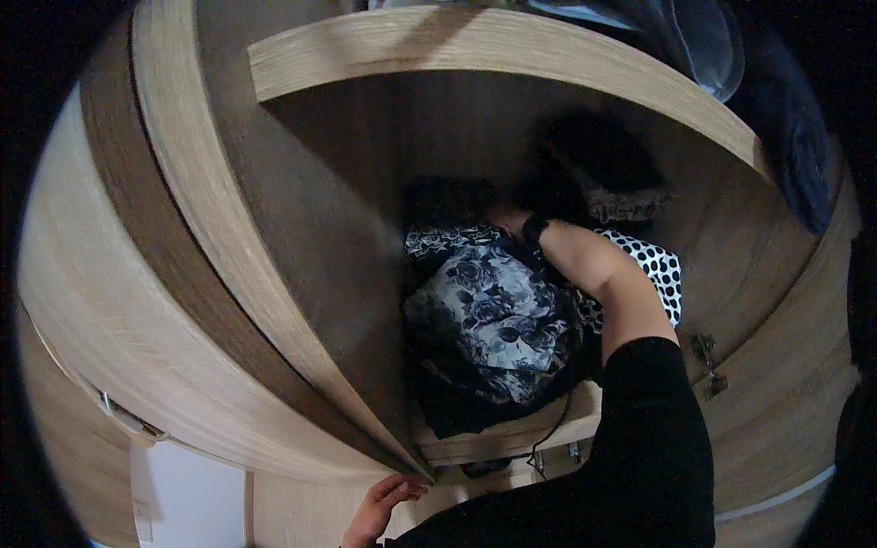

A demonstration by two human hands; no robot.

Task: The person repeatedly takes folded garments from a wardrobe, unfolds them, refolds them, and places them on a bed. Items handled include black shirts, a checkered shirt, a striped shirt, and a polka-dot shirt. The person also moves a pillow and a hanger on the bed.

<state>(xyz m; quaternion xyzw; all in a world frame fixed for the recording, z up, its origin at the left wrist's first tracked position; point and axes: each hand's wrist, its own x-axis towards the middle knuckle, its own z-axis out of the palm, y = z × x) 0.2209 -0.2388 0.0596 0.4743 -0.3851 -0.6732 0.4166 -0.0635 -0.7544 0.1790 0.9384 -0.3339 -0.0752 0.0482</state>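
Observation:
My right arm reaches into a wood-grain cabinet compartment, a dark band around its wrist. My right hand [505,219] is in shadow at the back of the clothes, its fingers hidden among dark fabric [449,198]. Just in front of it lies a bundled black, white and grey floral garment [510,308] on black cloth [459,414]. White fabric with black dots [658,270] shows beyond my forearm. Low in the view, my left hand [390,499] touches the lower end of the cabinet's side panel [301,329] with bent fingers; whether it grips the edge is unclear.
A thick shelf edge [425,41] crosses above my right arm. Dark clothing [603,151] lies deeper inside. A metal hinge [709,366] sticks out at right. A thin dark cord [565,414] hangs over the compartment's front ledge [493,442]. Dark blue fabric [798,157] hangs at upper right.

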